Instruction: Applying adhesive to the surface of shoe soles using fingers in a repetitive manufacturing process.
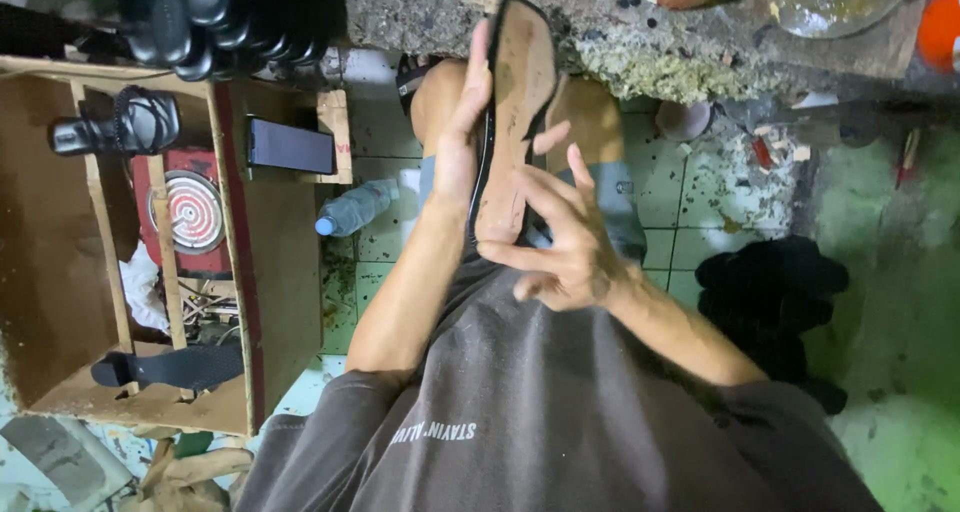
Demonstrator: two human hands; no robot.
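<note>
A person in a grey shirt (560, 412) holds a brown sole (512, 122) upright before the chest, its tip reaching up to the edge of the rough stone table (620, 42). The image appears turned, so which hand is which is judged from the arms. The hand at the sole's left edge, taken as the left hand (455, 142), lies flat along it with fingers stretched upward, pressed to the sole and steadying it rather than clamped round it. The right hand (565, 247) sits at the sole's lower end, fingers spread apart and curled, thumb and fingertips touching the sole's heel. A thin black edge runs along the sole's left side; what lies behind the sole is hidden. Left of the sole stands a wooden crate (150, 252) holding black sandals (125, 122) and a round coil heater (187, 210). A plastic bottle (355, 207) lies on the tiled floor between crate and sole. Dark, indistinct shoes (770, 292) sit right of the sole. Bowls on the table are cut off by the frame.
</note>
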